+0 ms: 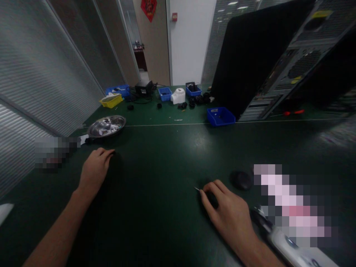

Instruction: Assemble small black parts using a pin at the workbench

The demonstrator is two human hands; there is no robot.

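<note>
My left hand (pixel 96 168) is over the left part of the green table, its fingertips pinched on a small dark piece (pixel 112 152) whose kind I cannot make out. A metal bowl (pixel 121 126) with white scraps stands just beyond it. My right hand (pixel 229 209) rests low on the right, fingers curled together. From between its thumb and forefinger a thin pointed metal tip (pixel 197 189) sticks out to the left; the rest of that tool is mostly hidden. Beside this hand lie a black computer mouse (pixel 241 180) and a white handheld device with a dark nose (pixel 292 243).
A blue bin (pixel 221 117) stands by a large black computer case (pixel 250 55) at the back right. Along the far edge are a yellow tray (pixel 111 101), a white vented housing (pixel 178 96), small black parts and more blue bins. A red-handled tool (pixel 294 112) lies right.
</note>
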